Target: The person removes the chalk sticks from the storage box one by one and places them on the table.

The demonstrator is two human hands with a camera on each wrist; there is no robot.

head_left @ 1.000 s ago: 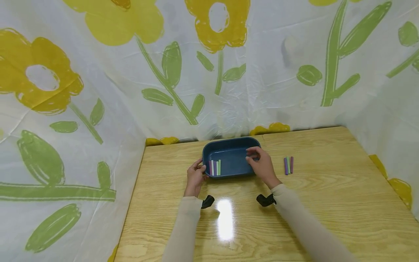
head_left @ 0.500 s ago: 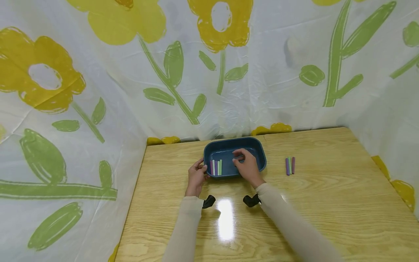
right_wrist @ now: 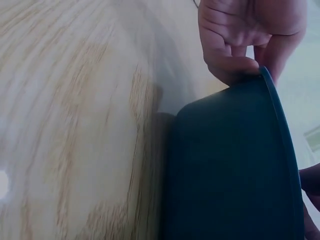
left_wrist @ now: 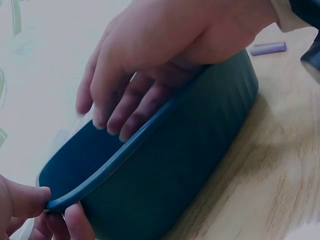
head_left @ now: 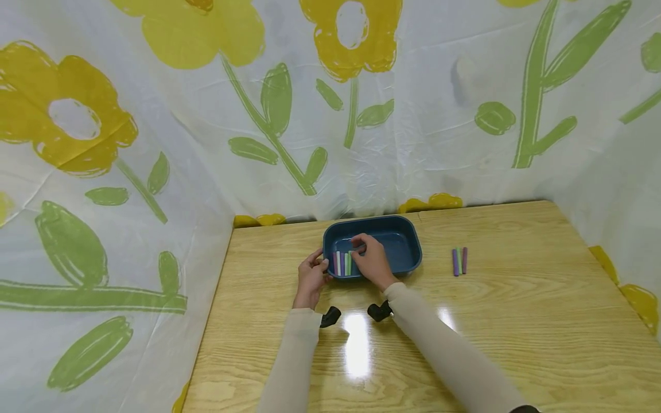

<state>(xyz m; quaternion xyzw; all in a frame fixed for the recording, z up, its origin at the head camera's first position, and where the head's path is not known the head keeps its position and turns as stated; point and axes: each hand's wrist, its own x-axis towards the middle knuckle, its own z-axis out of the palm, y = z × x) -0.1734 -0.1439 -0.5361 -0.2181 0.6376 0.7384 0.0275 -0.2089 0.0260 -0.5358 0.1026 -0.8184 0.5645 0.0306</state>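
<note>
A dark blue plastic box (head_left: 408,269) stands on the wooden table. My left hand (head_left: 311,280) pinches its near left corner, with the thumb (left_wrist: 30,199) on the rim and other fingers beneath it. Several chalk sticks (head_left: 342,264), purple, white and green, lie side by side inside the box's left end. Over the box hovers my right hand (head_left: 373,261), its fingers bent loosely downward beside the rightmost green stick. A gap shows between its thumb and index finger, and no chalk is visible there. Whether the thumb touches the green stick cannot be told.
Three more chalk sticks (head_left: 459,261), purple, green and dark pink, lie on the table right of the box. Black wrist mounts (head_left: 330,316) stick out from the sleeves. A white flowered sheet (head_left: 428,143) hangs behind the table (head_left: 542,321) and at its sides.
My right hand has moved left across the box, from its right end to beside the chalk sticks. The left hand keeps its hold on the corner. The head view has shifted slightly.
</note>
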